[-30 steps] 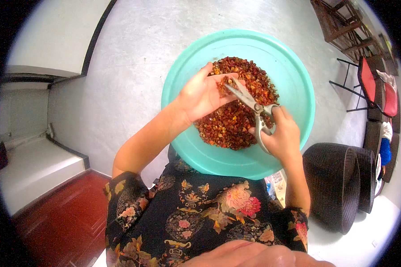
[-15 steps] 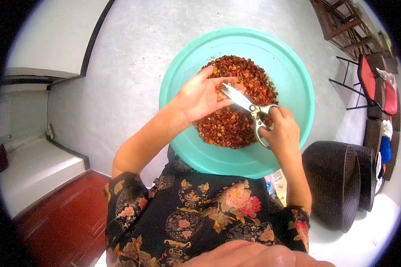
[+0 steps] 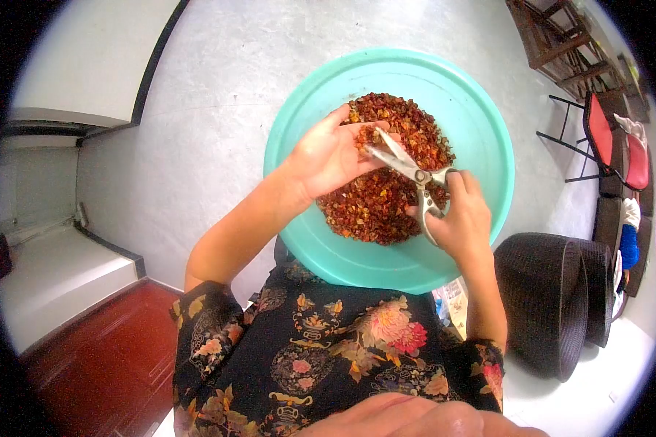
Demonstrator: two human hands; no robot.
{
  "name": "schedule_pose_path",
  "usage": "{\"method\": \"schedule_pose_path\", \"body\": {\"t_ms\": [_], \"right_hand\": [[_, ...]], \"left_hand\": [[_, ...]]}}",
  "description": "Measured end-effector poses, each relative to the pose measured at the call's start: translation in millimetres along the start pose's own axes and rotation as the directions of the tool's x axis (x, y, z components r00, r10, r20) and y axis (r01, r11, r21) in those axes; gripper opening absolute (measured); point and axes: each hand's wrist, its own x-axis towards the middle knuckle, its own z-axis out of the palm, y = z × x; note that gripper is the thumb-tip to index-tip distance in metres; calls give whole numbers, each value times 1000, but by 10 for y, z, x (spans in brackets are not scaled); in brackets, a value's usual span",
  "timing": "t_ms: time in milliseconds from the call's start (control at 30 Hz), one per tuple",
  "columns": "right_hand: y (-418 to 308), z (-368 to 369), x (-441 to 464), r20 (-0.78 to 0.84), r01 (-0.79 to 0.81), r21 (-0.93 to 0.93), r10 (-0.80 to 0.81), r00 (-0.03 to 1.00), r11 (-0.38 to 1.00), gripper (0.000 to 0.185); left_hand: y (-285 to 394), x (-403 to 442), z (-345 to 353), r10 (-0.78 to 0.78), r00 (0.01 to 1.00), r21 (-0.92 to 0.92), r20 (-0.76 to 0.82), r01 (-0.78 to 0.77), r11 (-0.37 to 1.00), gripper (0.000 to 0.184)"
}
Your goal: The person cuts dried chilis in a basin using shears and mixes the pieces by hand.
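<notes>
A wide turquoise basin [image 3: 299, 95] holds a heap of chopped, reddish-brown dried pieces [image 3: 375, 211] that look like dried chili. My left hand [image 3: 328, 156] is palm up over the heap's left side, with some reddish pieces cupped at its fingers. In my right hand [image 3: 463, 215] are metal scissors [image 3: 421, 178], thumb and fingers through the handle loops. Their blades are spread and point left, the tips right at the pieces in my left fingers. Part of the heap is hidden beneath both hands and the scissors.
The basin rests at my lap, over a black floral garment [image 3: 328, 335]. Dark woven seats [image 3: 539, 291] stand at the right. Farther back are a red folding chair [image 3: 601, 131] and wooden furniture [image 3: 568, 47]. A dark red surface [image 3: 109, 349] lies at lower left.
The scissor blades, nearly together before, are now spread apart. My right hand has shifted slightly with the handles, while my left hand stays almost where it was.
</notes>
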Motion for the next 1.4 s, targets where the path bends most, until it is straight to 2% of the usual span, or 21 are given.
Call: {"method": "schedule_pose_path", "body": {"t_ms": [67, 200, 433, 567, 667, 733, 767, 833, 867, 900, 933, 1000, 1067, 1133, 1200, 1233, 1267, 1300, 1333, 1367, 1400], "right_hand": [[27, 15, 20, -22, 126, -46, -127, 992, 991, 51], [50, 21, 15, 17, 85, -74, -84, 996, 994, 48], [47, 0, -13, 62, 29, -103, -22, 998, 994, 32], [110, 39, -28, 77, 42, -54, -38, 996, 998, 27], [139, 65, -23, 80, 21, 9, -22, 997, 1000, 26], [123, 49, 2, 49, 5, 48, -8, 999, 999, 29], [118, 30, 15, 19, -12, 87, 10, 1000, 996, 32], [86, -22, 32, -31, 5, 137, -1, 1000, 991, 37], [76, -32, 35, -79, 26, 186, -11, 997, 982, 43], [95, -30, 45, -86, 26, 268, -3, 996, 963, 42], [103, -44, 51, -82, 21, 271, 1, 997, 962, 42], [98, -81, 58, -100, -13, 397, 58, 993, 918, 45], [73, -80, 63, -71, -49, 412, 86, 994, 910, 44], [68, -57, 61, -94, -30, 374, 70, 993, 927, 43], [88, -36, 73, -97, -46, 397, 91, 991, 917, 44], [100, -23, 69, -99, -56, 418, 107, 989, 906, 44], [109, -16, 76, -89, -62, 422, 110, 990, 904, 44], [115, -16, 85, -89, -72, 419, 120, 989, 905, 44], [132, 0, 88, -89, -80, 416, 129, 988, 906, 44], [180, 63, 77, -87, -84, 462, 140, 986, 883, 44], [207, 81, 80, -82, -87, 466, 141, 987, 880, 44]], "left_hand": [[5, -1, -11, -16, 1000, 24, 14, 16, 1000, 66], [-5, -23, 24, -35, 999, 56, -7, 35, 998, 67], [1, -38, 6, -68, 995, 73, -76, 74, 995, 66], [2, -22, -18, -71, 997, 95, -37, 75, 993, 66], [-8, -6, -32, -37, 999, 87, -31, 40, 995, 65], [-23, 28, -94, 105, 993, 285, 55, -117, 952, 64], [-35, 20, -106, 105, 993, 285, 54, -116, 951, 64], [-46, -65, 4, 366, 931, 670, -10, -265, 693, 58], [-55, -70, -34, 361, 932, 671, -15, -258, 695, 58], [-54, -62, -97, 426, 897, 753, 114, -358, 552, 53], [-50, -47, -139, 467, 848, 802, 250, -452, 391, 49], [-65, -48, -130, 479, 851, 781, 213, -443, 440, 41], [-28, -110, -36, 581, 779, 792, 234, -500, 351, 34], [49, -182, -7, 579, 783, 797, 228, -492, 351, 32], [136, -292, -8, 520, 813, 919, 263, -376, 123, 33], [164, -341, -22, 515, 812, 958, 275, -275, -78, 29], [162, -352, -87, 513, 816, 961, 266, -267, -73, 29], [148, -353, -174, 463, 815, 906, 350, -168, -390, 30], [117, -360, -267, 386, 824, 744, 414, -62, -665, 30], [58, -394, -358, 348, 841, 650, 414, -6, -760, 32], [11, -437, -335, 347, 845, 650, 407, -2, -760, 32]]}}
